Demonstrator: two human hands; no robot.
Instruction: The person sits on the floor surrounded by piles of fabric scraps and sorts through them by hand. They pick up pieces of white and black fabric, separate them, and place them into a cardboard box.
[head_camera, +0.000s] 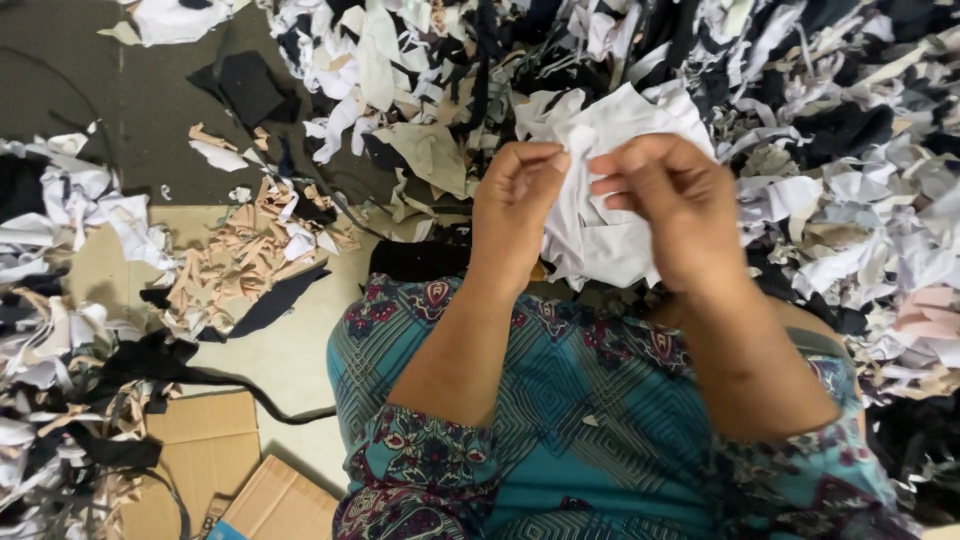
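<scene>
White fabric scrap (600, 215) sits pinched between my hands, left hand (518, 195) and right hand (665, 205) both gripping its top edge above my patterned lap (560, 400), with the heap of mixed offcuts (800, 120) just behind it.

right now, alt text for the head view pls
Both hands, left hand and right hand, pinch a crumpled white fabric scrap above a teal patterned lap. Mixed white, black and beige fabric offcuts lie piled around, with flattened brown cardboard at lower left.
</scene>
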